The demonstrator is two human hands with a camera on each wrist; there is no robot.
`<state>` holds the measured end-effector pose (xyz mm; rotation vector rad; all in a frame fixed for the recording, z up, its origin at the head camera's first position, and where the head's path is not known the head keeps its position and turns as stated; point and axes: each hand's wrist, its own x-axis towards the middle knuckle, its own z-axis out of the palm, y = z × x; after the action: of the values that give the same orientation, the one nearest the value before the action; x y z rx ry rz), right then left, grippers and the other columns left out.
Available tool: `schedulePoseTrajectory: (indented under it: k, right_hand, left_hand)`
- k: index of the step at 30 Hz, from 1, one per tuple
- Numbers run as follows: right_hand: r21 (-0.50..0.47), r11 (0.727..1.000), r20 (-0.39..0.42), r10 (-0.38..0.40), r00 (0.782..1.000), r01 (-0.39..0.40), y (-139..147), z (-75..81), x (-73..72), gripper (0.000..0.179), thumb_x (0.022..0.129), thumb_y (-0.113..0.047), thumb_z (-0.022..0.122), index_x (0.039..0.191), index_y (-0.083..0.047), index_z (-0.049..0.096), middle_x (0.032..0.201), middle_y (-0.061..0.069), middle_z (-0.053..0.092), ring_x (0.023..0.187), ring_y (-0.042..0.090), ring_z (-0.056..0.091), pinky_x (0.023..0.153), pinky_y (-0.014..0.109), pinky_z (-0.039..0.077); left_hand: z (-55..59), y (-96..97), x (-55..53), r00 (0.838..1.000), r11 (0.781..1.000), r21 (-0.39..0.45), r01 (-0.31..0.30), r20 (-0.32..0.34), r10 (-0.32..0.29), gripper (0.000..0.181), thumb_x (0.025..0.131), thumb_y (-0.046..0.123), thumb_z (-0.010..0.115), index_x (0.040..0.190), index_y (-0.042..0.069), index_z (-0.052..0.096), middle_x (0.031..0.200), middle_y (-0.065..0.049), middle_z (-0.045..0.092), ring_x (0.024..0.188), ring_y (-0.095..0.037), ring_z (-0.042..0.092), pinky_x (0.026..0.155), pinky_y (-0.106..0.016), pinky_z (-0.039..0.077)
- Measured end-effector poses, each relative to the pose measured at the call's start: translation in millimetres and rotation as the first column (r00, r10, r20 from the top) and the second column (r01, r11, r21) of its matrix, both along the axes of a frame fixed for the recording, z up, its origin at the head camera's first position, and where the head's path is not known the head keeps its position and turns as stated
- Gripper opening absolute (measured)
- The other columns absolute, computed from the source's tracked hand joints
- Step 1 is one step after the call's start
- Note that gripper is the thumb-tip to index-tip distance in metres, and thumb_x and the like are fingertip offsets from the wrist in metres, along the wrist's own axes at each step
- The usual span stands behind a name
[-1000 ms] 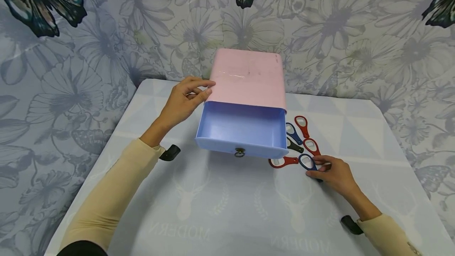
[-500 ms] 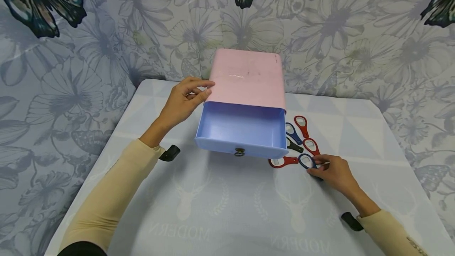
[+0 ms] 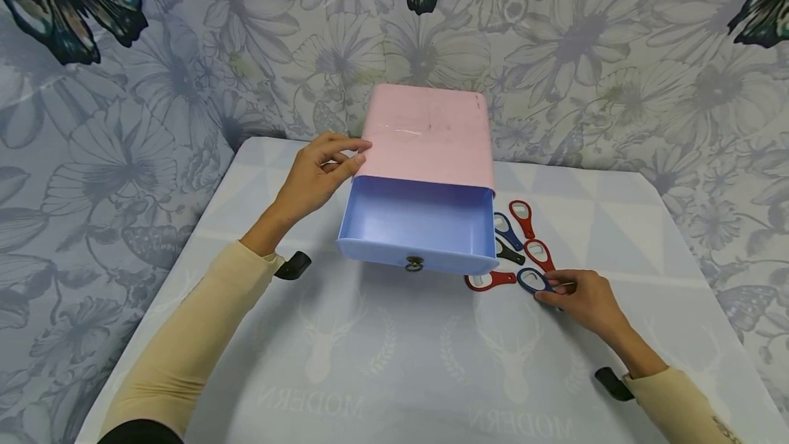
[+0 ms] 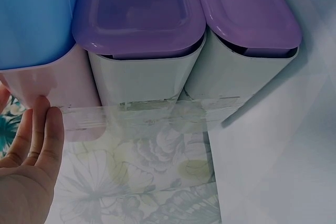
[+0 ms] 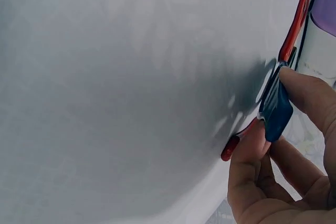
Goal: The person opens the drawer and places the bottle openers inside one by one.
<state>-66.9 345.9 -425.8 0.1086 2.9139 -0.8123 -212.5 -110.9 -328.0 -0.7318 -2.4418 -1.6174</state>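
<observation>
Blue magnifier point(image 3: 534, 279), lower right: likely light, stiff. Best hold: handle point(image 5: 278, 111), pinched by my right hand point(image 3: 585, 301). My left hand point(image 3: 317, 173): unclenched, touching pink box point(image 3: 428, 132).

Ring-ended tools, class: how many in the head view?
6: blue tool pinched in the right hand; red tool left of it; second red tool just beyond it; third red tool farthest back; another blue tool and black tool beside the drawer. More may be hidden.

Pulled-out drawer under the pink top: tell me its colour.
The drawer is light blue, best shown in the head view.
</observation>
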Motion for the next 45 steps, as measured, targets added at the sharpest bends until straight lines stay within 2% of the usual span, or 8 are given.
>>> schedulePoseTrajectory:
  k: [10,15,20,31,45]
  right_hand:
    - [0.001,1.0,-0.03,-0.014,0.999,0.014,1,-0.7,0.4,0.048,0.079,-0.025,0.086,0.111,0.008,0.072,0.085,0.008,0.073,0.075,0.013,0.061,0.057,0.02,0.048]
    - [-0.01,1.0,-0.093,-0.023,0.995,0.022,3,3.3,0.4,0.046,0.079,-0.027,0.087,0.111,0.005,0.074,0.082,0.004,0.071,0.069,0.005,0.057,0.055,0.019,0.047]
    - [-0.033,0.999,-0.173,-0.012,0.985,0.006,4,16.3,-2.5,0.043,0.08,-0.025,0.087,0.11,0.003,0.075,0.084,0.007,0.073,0.066,-0.005,0.057,0.053,0.018,0.048]
    - [-0.079,0.997,-0.19,0.01,0.982,-0.025,-8,40.1,-5.0,0.044,0.081,-0.025,0.085,0.113,0.003,0.074,0.089,0.012,0.074,0.068,-0.004,0.061,0.054,0.017,0.052]
    - [-0.135,0.988,-0.236,0.044,0.971,-0.078,-29,82.4,-9.1,0.042,0.083,-0.025,0.084,0.117,-0.003,0.073,0.092,0.01,0.071,0.077,-0.008,0.063,0.062,0.013,0.051]
  left_hand:
    - [-2.0,-1.5,0.7,1.0,1.0,-0.01,-0.01,-0.001,0.01,0.031,0.099,0.031,0.065,0.127,0.019,0.071,0.118,0.0,0.059,0.093,-0.015,0.066,0.075,-0.028,0.055]
    - [-2.5,-2.5,0.1,1.0,1.0,-0.013,-0.008,-0.007,0.008,0.031,0.099,0.032,0.065,0.127,0.019,0.071,0.119,0.0,0.059,0.092,-0.015,0.066,0.074,-0.028,0.055]
    - [-2.0,-3.9,0.7,1.0,1.0,-0.015,-0.013,-0.013,0.013,0.031,0.099,0.032,0.065,0.127,0.02,0.071,0.119,0.001,0.059,0.091,-0.015,0.066,0.073,-0.028,0.055]
    - [-2.7,-4.2,2.0,1.0,1.0,-0.014,-0.007,-0.001,0.007,0.031,0.1,0.028,0.064,0.128,0.018,0.07,0.12,-0.004,0.058,0.094,-0.018,0.066,0.075,-0.026,0.054]
    - [-2.7,-1.4,0.3,1.0,1.0,0.019,0.012,0.006,-0.012,0.03,0.1,0.027,0.064,0.128,0.02,0.07,0.116,-0.002,0.058,0.092,-0.016,0.066,0.076,-0.027,0.055]
